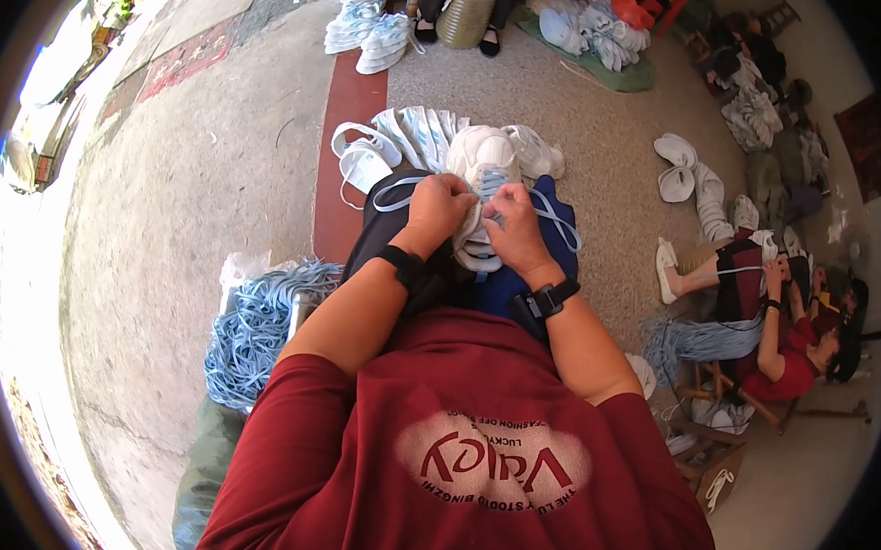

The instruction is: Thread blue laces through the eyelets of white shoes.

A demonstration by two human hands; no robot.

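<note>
White sneaker (483,165) is held on the lap, toe pointing away, between both hands. Left hand (440,208) is closed on the shoe's left side, pinching a pale blue lace (397,190) that loops out to the left. Right hand (513,225) is closed on the lace (556,216) at the shoe's right side. More white sneakers (395,144) are piled on the floor (210,167) just beyond the knees. A heap of blue laces (256,327) lies beside the left elbow. Another seated person (777,329) is seen at right.
</note>
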